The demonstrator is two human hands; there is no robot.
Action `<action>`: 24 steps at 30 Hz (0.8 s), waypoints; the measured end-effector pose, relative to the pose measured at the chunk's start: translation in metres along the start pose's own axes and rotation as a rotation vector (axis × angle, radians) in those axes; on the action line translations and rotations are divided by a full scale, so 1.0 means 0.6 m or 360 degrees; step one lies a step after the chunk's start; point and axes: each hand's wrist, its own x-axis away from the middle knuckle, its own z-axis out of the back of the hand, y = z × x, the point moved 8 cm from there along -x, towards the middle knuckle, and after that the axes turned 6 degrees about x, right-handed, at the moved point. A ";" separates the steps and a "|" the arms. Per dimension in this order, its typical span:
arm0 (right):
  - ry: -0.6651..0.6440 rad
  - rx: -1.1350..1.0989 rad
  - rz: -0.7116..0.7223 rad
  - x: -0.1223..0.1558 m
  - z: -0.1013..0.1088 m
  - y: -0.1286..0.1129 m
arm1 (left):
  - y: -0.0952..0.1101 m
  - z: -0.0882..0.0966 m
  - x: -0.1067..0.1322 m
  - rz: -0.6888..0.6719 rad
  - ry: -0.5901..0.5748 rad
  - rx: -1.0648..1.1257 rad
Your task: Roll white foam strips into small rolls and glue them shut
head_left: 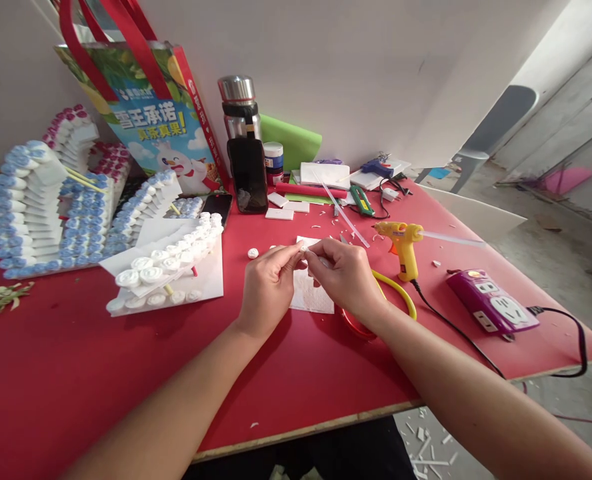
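Note:
My left hand (269,287) and my right hand (343,273) meet over the red table (76,360), both pinched on a small white piece (303,248) held between the fingertips. Under them lies a white foam sheet (309,293). A small white rolled disc (253,253) rests on the table just left of my left hand. To the left sits a white model (169,263) with rows of white rolled discs along its edge. A yellow glue gun (405,247) stands upright to the right of my right hand.
Blue and pink disc-covered models (51,207) stand at the far left. A printed bag (151,113), a steel flask (240,107), a black phone (249,175), foam offcuts and a cutter (362,200) lie at the back. A purple power strip (491,307) sits near the right edge.

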 end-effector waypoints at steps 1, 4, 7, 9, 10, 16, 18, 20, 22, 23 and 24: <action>-0.0014 -0.0010 0.0020 -0.001 0.002 0.001 | -0.002 0.000 -0.001 0.0029 -0.0026 0.0062; -0.0162 -0.0108 0.0116 -0.006 0.003 0.001 | -0.019 0.005 -0.009 0.0260 -0.0096 0.0354; -0.0346 -0.0203 0.0222 -0.009 0.001 -0.002 | -0.032 0.006 -0.016 0.0495 -0.0207 0.0529; -0.0392 -0.0235 0.0268 -0.010 0.002 -0.004 | -0.030 0.006 -0.020 0.0495 -0.0277 0.0545; -0.0397 -0.0248 0.0276 -0.010 0.002 -0.005 | -0.028 0.006 -0.020 0.0475 -0.0304 0.0544; -0.0309 -0.0279 0.0076 -0.012 0.002 0.008 | -0.017 0.004 -0.019 0.0368 -0.0305 0.0513; -0.0252 -0.0288 -0.0022 -0.013 0.005 0.015 | -0.020 0.005 -0.018 0.0433 -0.0273 0.0519; -0.0221 -0.0257 -0.0050 -0.013 0.007 0.016 | -0.022 0.006 -0.018 0.0501 -0.0256 0.0522; -0.0204 -0.0172 -0.0007 -0.012 0.009 0.012 | -0.020 0.005 -0.018 0.0518 -0.0268 0.0525; -0.0200 -0.0124 0.0025 -0.011 0.009 0.009 | -0.018 0.005 -0.019 0.0509 -0.0282 0.0524; -0.0198 -0.0085 0.0060 -0.009 0.010 0.005 | -0.016 0.004 -0.020 0.0494 -0.0292 0.0522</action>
